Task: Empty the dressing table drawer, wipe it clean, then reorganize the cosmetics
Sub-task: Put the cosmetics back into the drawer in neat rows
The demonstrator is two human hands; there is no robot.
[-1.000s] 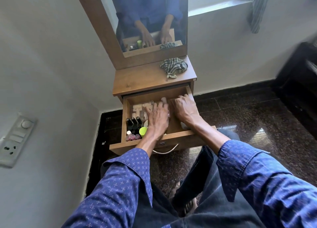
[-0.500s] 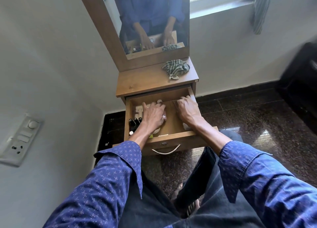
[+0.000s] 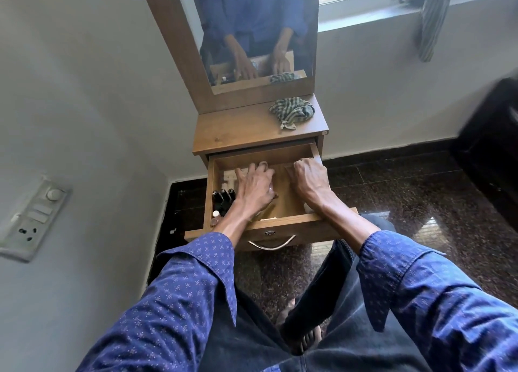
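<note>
Two hands inside the open drawer (image 3: 280,220), left hand (image 3: 253,189) spread over pale cosmetics (image 3: 228,179), right hand (image 3: 309,182) curled, grip unclear, bare wood between them, black bottles (image 3: 222,196) left of the left wrist.

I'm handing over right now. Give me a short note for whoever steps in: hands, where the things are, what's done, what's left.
Left hand: in the open drawer, fingers spread over items mid-drawer; grip unclear.
Right hand: in the drawer's right half, fingers curled down; whether it holds anything is hidden.
Dark bottles stand at the drawer's left side, small caps nearer the front.
Striped cloth lies on the tabletop, untouched.
Done or left: cosmetics sit in the drawer; whether wiping has happened cannot be told.
</note>
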